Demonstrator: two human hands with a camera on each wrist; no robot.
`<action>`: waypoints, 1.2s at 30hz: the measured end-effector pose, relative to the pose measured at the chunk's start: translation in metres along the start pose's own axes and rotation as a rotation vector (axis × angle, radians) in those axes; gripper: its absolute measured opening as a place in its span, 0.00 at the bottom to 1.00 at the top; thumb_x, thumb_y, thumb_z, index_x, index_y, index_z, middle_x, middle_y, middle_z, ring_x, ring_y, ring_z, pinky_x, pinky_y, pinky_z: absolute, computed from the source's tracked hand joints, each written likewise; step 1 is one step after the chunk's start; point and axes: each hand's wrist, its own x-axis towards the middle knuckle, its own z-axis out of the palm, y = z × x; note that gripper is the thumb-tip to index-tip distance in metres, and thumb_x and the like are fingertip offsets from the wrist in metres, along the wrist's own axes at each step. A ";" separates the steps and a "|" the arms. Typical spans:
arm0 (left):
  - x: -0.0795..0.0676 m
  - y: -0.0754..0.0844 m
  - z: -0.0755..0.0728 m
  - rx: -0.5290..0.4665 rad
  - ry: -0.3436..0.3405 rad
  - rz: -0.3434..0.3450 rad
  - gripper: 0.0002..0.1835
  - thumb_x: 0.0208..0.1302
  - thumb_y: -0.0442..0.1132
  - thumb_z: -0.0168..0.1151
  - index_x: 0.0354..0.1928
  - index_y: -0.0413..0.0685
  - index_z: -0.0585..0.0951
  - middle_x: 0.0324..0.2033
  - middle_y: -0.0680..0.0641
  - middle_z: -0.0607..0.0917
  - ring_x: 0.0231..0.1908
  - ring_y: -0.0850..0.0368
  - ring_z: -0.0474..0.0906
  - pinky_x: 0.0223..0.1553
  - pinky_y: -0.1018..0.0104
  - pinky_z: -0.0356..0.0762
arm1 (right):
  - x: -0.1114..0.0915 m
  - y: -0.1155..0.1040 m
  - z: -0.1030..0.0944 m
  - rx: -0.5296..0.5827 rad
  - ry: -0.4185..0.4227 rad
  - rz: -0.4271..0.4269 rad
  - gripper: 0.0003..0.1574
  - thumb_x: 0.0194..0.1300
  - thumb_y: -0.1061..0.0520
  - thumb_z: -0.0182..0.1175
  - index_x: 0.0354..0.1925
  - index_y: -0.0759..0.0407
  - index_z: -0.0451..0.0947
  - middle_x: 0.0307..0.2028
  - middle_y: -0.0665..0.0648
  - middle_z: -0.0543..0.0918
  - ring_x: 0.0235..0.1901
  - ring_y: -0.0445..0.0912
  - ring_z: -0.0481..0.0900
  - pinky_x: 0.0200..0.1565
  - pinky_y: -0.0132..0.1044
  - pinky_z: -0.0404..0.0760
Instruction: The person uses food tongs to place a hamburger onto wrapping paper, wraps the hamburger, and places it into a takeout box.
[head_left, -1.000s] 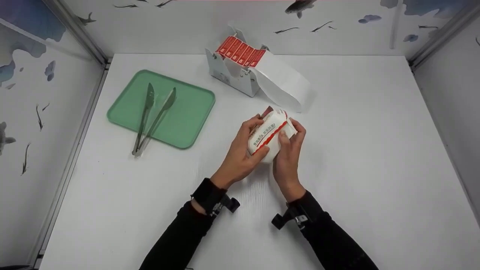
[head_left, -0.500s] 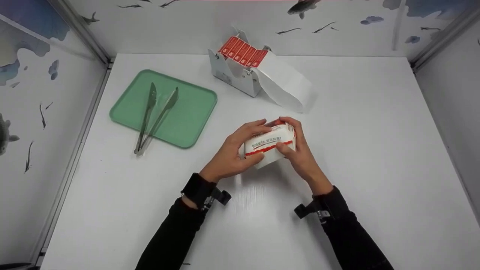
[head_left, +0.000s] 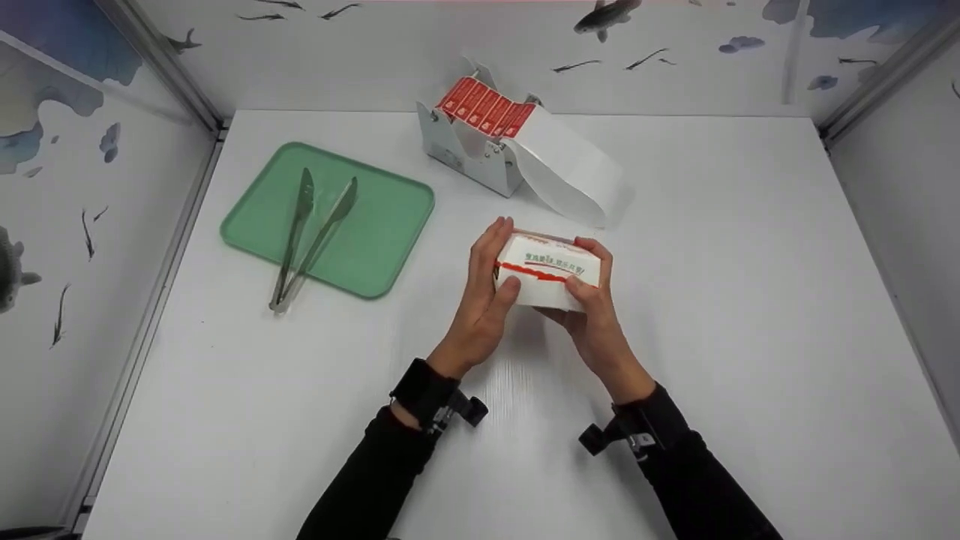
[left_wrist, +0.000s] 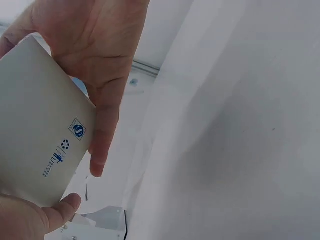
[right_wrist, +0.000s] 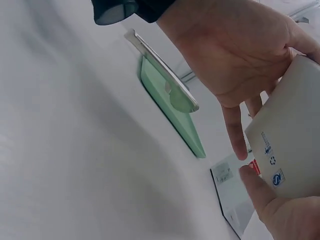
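Observation:
A small white cardboard food box with a wavy red stripe and green lettering is held between both hands above the table. My left hand grips its left end, thumb on the near side and fingers along the far left. On the right, my right hand holds the other end, its thumb over the near face and a finger bent over the far corner. Both wrist views show a plain face of the box with small blue printed marks. The box's contents cannot be seen.
A green tray lies at the left, with metal tongs across it, their joined end past its near edge. Behind the hands stands a metal dispenser with a roll of red labels, its white backing strip trailing rightward.
Both hands have turned the box from a slanted pose to nearly level, lettering toward the camera. The left hand has shifted its grip to the left end. Tray, tongs and dispenser have stayed put.

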 end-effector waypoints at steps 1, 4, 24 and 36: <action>0.000 0.000 -0.001 -0.004 0.000 -0.006 0.35 0.84 0.49 0.44 0.86 0.50 0.52 0.85 0.47 0.50 0.85 0.54 0.45 0.84 0.46 0.50 | 0.001 0.000 -0.001 -0.015 -0.007 0.005 0.42 0.69 0.49 0.53 0.76 0.41 0.48 0.70 0.54 0.64 0.58 0.48 0.81 0.54 0.42 0.85; -0.001 0.001 -0.004 -0.017 -0.006 -0.031 0.33 0.82 0.45 0.45 0.84 0.50 0.56 0.84 0.46 0.52 0.85 0.54 0.47 0.83 0.45 0.53 | 0.003 -0.001 -0.004 -0.074 -0.026 -0.009 0.40 0.69 0.52 0.54 0.73 0.44 0.49 0.68 0.55 0.65 0.57 0.45 0.80 0.52 0.35 0.83; 0.002 0.004 -0.006 -0.033 0.023 -0.088 0.22 0.82 0.46 0.45 0.70 0.45 0.65 0.81 0.41 0.58 0.84 0.48 0.52 0.83 0.42 0.55 | 0.009 0.003 0.007 -0.256 0.074 -0.168 0.25 0.74 0.44 0.50 0.62 0.55 0.67 0.66 0.56 0.72 0.64 0.47 0.72 0.58 0.34 0.76; -0.005 0.002 0.009 -0.049 0.027 0.000 0.22 0.81 0.48 0.43 0.67 0.43 0.61 0.76 0.40 0.61 0.74 0.49 0.64 0.74 0.53 0.66 | 0.010 0.009 0.012 -0.170 0.190 -0.457 0.30 0.77 0.40 0.43 0.50 0.64 0.75 0.55 0.60 0.80 0.61 0.53 0.77 0.64 0.39 0.75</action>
